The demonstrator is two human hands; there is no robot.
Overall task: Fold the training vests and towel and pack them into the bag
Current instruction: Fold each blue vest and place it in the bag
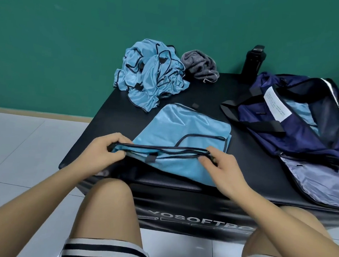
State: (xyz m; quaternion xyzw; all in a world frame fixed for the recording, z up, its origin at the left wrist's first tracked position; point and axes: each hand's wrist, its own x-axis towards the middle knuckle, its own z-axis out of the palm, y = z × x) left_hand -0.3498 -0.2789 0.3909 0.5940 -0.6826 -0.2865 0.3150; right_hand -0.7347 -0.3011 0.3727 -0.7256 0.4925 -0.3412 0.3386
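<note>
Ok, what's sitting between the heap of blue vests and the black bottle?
The crumpled grey towel, right beside the vest heap, as the head view shows.

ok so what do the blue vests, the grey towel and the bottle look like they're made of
Heaped vests and the flat vest: thin synthetic, probably polyester, by the satin sheen and limp crumpling; dark bound edges. Towel: soft matte fabric with ribbed grey stripes, cotton or microfibre, unclear which. Bottle: matte black, hard; plastic or coated metal, cannot tell.
</note>
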